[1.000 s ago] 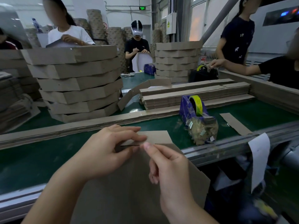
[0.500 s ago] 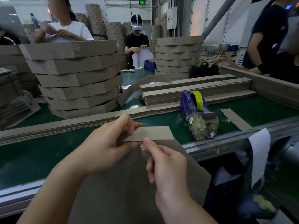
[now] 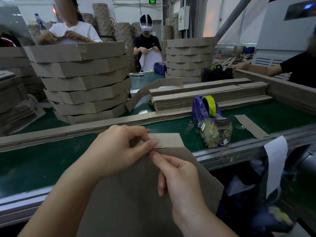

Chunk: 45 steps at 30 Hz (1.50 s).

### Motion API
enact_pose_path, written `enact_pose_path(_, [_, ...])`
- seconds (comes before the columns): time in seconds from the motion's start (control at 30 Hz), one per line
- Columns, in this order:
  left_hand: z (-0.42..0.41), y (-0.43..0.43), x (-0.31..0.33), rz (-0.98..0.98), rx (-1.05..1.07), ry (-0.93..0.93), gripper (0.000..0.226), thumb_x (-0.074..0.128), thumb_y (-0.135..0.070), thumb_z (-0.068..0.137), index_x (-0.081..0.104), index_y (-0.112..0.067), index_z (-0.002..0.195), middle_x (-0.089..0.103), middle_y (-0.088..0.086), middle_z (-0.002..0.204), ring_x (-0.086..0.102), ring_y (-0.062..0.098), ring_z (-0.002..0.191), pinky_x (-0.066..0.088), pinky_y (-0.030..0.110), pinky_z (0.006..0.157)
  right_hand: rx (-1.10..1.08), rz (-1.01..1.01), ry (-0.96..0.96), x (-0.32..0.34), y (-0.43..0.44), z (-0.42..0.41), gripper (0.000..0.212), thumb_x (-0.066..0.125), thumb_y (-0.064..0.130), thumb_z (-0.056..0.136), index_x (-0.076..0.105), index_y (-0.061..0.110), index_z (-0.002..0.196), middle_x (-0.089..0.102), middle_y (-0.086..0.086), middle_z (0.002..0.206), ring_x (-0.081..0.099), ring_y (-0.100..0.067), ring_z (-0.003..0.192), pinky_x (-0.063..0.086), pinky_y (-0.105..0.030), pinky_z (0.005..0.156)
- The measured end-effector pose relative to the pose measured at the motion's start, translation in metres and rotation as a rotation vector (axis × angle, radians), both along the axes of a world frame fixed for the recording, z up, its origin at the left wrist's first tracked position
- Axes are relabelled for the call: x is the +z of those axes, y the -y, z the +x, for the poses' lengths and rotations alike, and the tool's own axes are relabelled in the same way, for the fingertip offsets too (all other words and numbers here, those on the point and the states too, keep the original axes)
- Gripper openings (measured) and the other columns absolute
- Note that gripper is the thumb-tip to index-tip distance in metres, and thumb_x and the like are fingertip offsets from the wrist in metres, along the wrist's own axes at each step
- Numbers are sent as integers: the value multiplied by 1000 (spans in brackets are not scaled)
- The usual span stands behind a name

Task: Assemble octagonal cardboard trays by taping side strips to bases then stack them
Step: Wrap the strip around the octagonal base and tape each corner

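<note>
1. Head view, nearest first: a flat grey-brown cardboard base (image 3: 136, 194) stands tilted up between the person's forearms. Its top edge reaches the fingertips of both hands.
2. The left hand (image 3: 118, 149) is curled, with thumb and forefinger pinching the near end of a short side strip (image 3: 167, 140). That strip lies along the base's top edge and runs off to the right of the hand.
3. The right hand (image 3: 179, 178) sits just below and right of the left, fingers curled, thumb tip pressed on the base's top edge right under the strip. I cannot tell whether it also holds tape.
4. Under and beyond both hands runs a green belt (image 3: 34, 165), with a metal rail (image 3: 239, 151) along its near edge to the right of the hands.
5. To the right of the hands, past the rail, a blue tape dispenser (image 3: 198, 108) stands on the belt with a yellow-green tape roll (image 3: 209, 105). A loose cardboard piece (image 3: 250, 125) lies farther right of it.
6. Just beyond the hands, a long run of flat strips (image 3: 68, 132) lies across the belt.
7. Beyond and left of the hands rises a stack of finished trays (image 3: 82, 82). Beyond and right lies a pile of flat strips (image 3: 205, 96).
8. Farthest off stands a second tray stack (image 3: 189, 59), and other workers (image 3: 147, 43) handle cardboard.
</note>
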<state>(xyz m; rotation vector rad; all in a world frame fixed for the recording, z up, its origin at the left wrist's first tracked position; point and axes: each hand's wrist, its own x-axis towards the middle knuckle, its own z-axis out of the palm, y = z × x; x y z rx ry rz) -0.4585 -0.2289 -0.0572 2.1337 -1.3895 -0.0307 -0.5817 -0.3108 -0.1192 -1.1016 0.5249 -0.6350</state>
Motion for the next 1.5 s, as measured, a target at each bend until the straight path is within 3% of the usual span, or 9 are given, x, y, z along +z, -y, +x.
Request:
enact_pose_path(0.5, [-1,1,-9,-168,8,104,37,56,-69,66,66,-42,90,70,-19,101,64,6,99,53,43,83,230,-209,-220,-4,12,-7,34,65,28,87,73,-1,70,45,-6,35,41,-15,28,31,-16,36])
enact_pose_path(0.63, [-3,-3,-11,-124,8,229,26,75,-54,74,71,-32,87,68,-21,104,63,14,100,53,44,81,-94,-455,30,-1,32,-13,34,63,35,90,72,13,66,52,0,42,47,-11,35,38,-21,40])
enact_pose_path(0.77, [-2,-7,-6,92,20,342,47,73,-57,71,61,-44,115,57,-22,121,53,10,114,45,34,88,-385,-998,-69,9,61,-7,21,55,34,94,71,24,102,59,11,94,58,-11,91,49,-30,79])
enact_pose_path(0.9, [1,-11,1,316,-12,363,68,69,-63,71,38,-58,131,39,-30,130,39,1,123,33,23,96,57,-896,-424,11,77,6,33,36,44,100,63,27,109,48,6,118,44,-15,121,32,-45,109])
enact_pose_path(1.07, [-17,3,14,240,-4,490,55,35,-85,68,42,-40,99,48,-25,94,58,5,99,19,42,118,162,-922,-298,12,70,7,31,27,50,101,53,34,95,49,9,111,48,-12,116,34,-42,104])
enact_pose_path(1.13, [-27,10,15,214,-4,415,56,38,-84,65,37,-44,103,43,-30,87,53,5,90,40,26,86,189,-820,-226,17,76,3,35,30,48,102,61,33,93,59,14,104,54,1,105,37,-26,93])
enact_pose_path(1.2, [-29,10,14,198,-17,345,60,38,-87,61,34,-52,109,41,-36,87,45,2,84,34,20,62,245,-719,-255,22,89,-3,43,33,46,102,69,28,86,70,19,88,60,9,85,42,-17,83])
enact_pose_path(1.37, [-17,-9,17,55,-77,290,58,40,-85,65,43,-60,117,56,-33,114,59,4,102,51,39,80,518,-728,-481,18,115,-16,41,42,46,99,73,24,83,71,11,87,64,-8,90,42,-37,98])
enact_pose_path(1.5, [-9,-23,13,-37,-80,209,56,49,-80,67,48,-64,121,57,-30,116,59,4,108,51,44,85,441,-761,-372,24,119,-23,18,60,42,90,71,31,81,70,13,83,64,-3,79,45,-27,75])
